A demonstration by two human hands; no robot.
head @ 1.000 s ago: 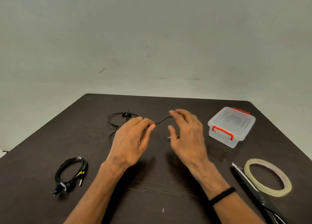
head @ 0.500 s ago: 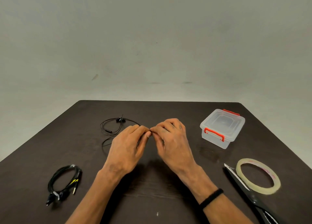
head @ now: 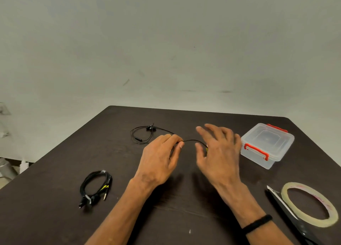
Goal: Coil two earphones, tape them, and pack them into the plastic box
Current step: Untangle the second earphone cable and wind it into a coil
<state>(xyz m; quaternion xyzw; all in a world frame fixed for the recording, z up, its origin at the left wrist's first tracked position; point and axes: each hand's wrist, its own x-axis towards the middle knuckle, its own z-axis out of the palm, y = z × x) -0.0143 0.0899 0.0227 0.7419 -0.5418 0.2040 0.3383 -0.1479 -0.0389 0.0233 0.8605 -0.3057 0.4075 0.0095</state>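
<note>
Pinching loose earphone cable (head: pixel 190 140) in left hand (head: pixel 158 158), right hand (head: pixel 219 152) grip unclear — plastic box (head: pixel 265 145) lidded.

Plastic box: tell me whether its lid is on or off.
On. The plastic box sits on the table with its clear lid seated on top and both red latches folded down; nothing shows inside.

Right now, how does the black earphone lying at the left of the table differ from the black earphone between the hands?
The coiled black earphone is wound into a tight bundle with tape on it; the loose black earphone is spread out in open loops.
The coiled one lies untouched; the left hand pinches the loose one's cable, which runs to the right hand.
Both are black and outside the box.
</note>
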